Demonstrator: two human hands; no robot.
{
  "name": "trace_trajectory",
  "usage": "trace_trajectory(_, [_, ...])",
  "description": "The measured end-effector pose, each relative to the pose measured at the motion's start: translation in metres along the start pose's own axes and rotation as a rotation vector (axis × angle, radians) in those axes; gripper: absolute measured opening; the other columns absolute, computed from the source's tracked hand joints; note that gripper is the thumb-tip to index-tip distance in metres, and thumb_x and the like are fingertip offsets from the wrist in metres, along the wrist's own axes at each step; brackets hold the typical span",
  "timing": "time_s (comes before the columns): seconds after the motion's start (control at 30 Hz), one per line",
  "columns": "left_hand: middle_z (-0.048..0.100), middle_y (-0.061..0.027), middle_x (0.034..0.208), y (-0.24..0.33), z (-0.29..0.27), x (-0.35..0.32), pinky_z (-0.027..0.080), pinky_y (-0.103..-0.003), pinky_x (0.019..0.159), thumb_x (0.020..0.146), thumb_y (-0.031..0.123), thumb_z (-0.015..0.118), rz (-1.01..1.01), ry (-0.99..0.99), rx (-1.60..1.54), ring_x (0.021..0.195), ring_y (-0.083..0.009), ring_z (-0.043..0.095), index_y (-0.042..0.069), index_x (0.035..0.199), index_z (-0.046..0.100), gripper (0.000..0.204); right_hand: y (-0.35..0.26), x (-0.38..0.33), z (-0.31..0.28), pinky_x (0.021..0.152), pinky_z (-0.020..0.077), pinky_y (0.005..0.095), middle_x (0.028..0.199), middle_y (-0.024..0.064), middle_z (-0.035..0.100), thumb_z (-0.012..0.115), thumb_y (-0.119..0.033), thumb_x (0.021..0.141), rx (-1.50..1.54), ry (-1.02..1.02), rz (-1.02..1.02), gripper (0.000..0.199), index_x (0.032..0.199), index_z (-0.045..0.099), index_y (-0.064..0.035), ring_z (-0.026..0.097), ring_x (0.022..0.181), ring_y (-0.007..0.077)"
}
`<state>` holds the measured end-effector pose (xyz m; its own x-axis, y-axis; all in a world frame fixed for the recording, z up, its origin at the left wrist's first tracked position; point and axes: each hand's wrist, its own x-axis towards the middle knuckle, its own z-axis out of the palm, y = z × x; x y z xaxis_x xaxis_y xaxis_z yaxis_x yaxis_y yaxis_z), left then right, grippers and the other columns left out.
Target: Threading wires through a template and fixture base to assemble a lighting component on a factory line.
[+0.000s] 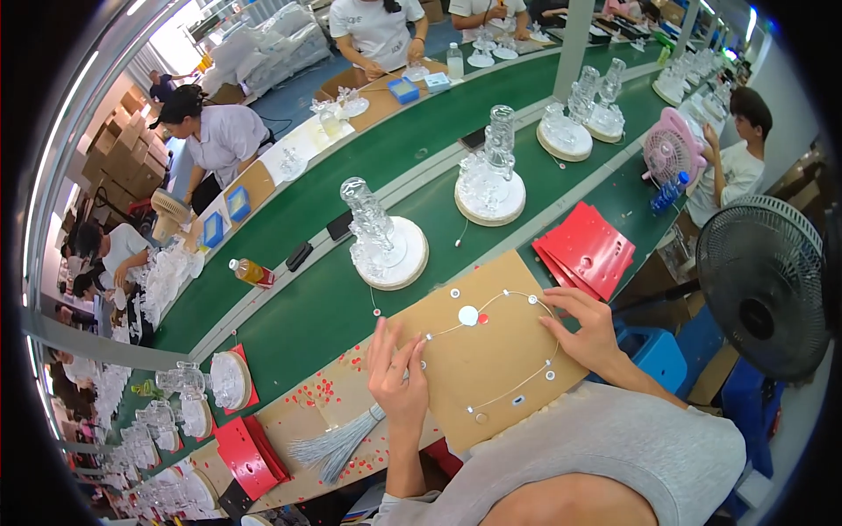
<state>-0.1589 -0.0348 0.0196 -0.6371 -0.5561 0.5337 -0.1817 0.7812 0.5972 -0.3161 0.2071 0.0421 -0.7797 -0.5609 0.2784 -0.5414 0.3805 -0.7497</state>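
A brown board (491,368) lies in front of me on the bench, with small round pegs and a white disc (468,316) on it. A thin wire (526,386) runs in a loop around the pegs. My left hand (396,373) rests on the board's left edge, fingers pinched at the wire near a peg. At the board's right side my right hand (586,326) lies with its fingers spread, pressing on the wire there. A bundle of grey wires (338,445) sits just below my left hand.
Clear glass ornaments on round bases (386,241) (491,180) stand on the green conveyor (298,316). Red sheets (586,250) lie to the right of the board. A black fan (765,285) stands at my right. Other people work across and along the belt.
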Motion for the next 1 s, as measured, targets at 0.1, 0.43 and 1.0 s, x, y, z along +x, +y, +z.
trace_trajectory(0.1, [0.073, -0.0173, 0.111, -0.011, 0.000, 0.004, 0.056, -0.040, 0.092, 0.079, -0.007, 0.076, 0.163, -0.122, -0.114, 0.110, -0.0338, 0.070, -0.004, 0.094, 0.073, 0.015, -0.002, -0.010, -0.003, 0.078, 0.0608, 0.0316, 0.122, 0.0164, 0.070, 0.077, 0.002, 0.081, 0.005, 0.010, 0.030, 0.029, 0.110, 0.074, 0.0016, 0.072, 0.101, 0.0244])
trace_trajectory(0.43, [0.067, -0.0158, 0.084, -0.009, 0.000, 0.007, 0.057, -0.038, 0.068, 0.079, -0.013, 0.068, 0.291, -0.082, -0.096, 0.083, -0.0307, 0.072, -0.003, 0.082, 0.058, 0.014, -0.004, -0.004, 0.005, 0.092, 0.0524, 0.0350, 0.131, 0.0152, 0.060, 0.074, 0.004, 0.079, 0.153, -0.081, 0.083, 0.038, 0.117, 0.074, -0.0028, 0.063, 0.111, 0.0270])
trace_trajectory(1.0, [0.072, -0.0161, 0.100, -0.005, 0.005, 0.011, 0.059, -0.037, 0.079, 0.088, -0.010, 0.062, 0.203, -0.023, -0.097, 0.098, -0.0338, 0.073, -0.006, 0.091, 0.063, 0.005, 0.012, -0.020, -0.005, 0.108, 0.0467, 0.0369, 0.152, 0.0248, 0.048, 0.075, 0.006, 0.075, 0.260, -0.179, 0.115, 0.044, 0.119, 0.072, 0.0041, 0.051, 0.139, 0.0321])
